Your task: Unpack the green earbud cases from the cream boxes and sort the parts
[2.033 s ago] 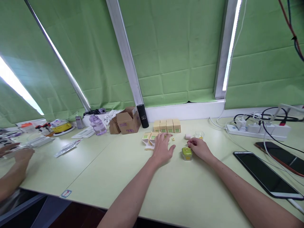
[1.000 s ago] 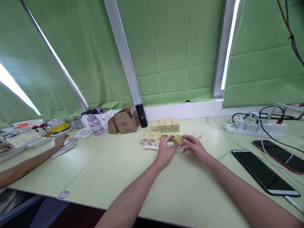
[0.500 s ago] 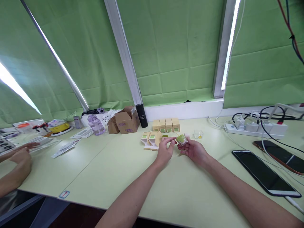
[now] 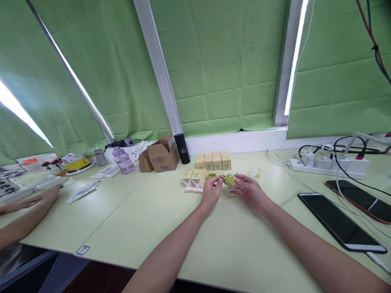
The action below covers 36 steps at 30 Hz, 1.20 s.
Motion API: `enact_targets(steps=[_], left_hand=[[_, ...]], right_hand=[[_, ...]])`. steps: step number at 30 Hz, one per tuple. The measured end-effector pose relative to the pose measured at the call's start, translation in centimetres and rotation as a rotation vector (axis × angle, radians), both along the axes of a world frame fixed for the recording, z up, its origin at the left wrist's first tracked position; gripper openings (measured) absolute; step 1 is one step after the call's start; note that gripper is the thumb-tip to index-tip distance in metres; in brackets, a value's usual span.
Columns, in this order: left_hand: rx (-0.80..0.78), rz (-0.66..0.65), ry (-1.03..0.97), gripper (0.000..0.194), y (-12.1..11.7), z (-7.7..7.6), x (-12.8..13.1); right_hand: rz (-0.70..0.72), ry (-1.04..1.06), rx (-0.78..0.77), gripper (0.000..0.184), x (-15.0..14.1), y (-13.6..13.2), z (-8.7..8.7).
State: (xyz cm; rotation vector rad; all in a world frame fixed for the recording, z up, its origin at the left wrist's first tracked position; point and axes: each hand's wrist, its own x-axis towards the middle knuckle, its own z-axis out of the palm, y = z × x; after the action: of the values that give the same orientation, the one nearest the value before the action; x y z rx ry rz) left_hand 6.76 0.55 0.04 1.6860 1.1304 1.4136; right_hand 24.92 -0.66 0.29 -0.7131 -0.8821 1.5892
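Observation:
A small clear container with a green lid hangs tilted above the table, a yellow patch on its side. My right hand is closed around its right side with thumb and fingers. At its left, my left hand pinches a small yellowish piece against or beside the lid; its exact kind is too small to tell. Behind my left fingers lies another green item, partly hidden. Two opened cardboard boxes with green labels lie left of my left hand.
Several closed small boxes stand in a row behind. A clear cup sits right. Phones and a power strip lie further right. Left are a carton, a black cylinder, a purple bottle and a co-worker's arms.
My right hand took up the green-lidded container from the table and brought it left to my left hand. Its tilt has changed since half a second ago. The co-worker's arms have shifted.

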Motion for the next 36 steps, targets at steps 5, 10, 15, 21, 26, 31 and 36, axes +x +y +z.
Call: enact_targets(steps=[5,10,15,21,26,31,36], left_hand=[[-0.040,0.009,-0.053,0.033,0.3,0.0,0.0],[-0.043,-0.002,-0.040,0.031,0.2,0.2,-0.1],[-0.050,0.014,-0.034,0.025,0.4,0.2,-0.1],[-0.039,0.040,-0.057,0.014,0.2,0.3,-0.1],[0.055,0.082,0.025,0.005,-0.7,0.9,0.2],[0.116,0.088,0.138,0.004,-1.5,1.0,0.4],[0.131,0.095,0.193,0.006,-1.8,0.9,0.3]], right_hand=[[-0.068,-0.037,0.049,0.044,-0.1,0.1,-0.2],[-0.131,-0.082,0.087,0.051,-0.2,0.0,-0.2],[-0.135,-0.119,0.119,0.057,-0.3,-0.1,-0.2],[-0.134,-0.195,0.206,0.055,-0.5,0.1,-0.6],[-0.133,-0.343,0.293,0.056,-0.8,-0.1,-0.6],[-0.159,-0.457,0.331,0.052,-1.3,-0.5,-0.5],[-0.225,-0.584,0.380,0.050,-1.1,-0.3,-0.5]])
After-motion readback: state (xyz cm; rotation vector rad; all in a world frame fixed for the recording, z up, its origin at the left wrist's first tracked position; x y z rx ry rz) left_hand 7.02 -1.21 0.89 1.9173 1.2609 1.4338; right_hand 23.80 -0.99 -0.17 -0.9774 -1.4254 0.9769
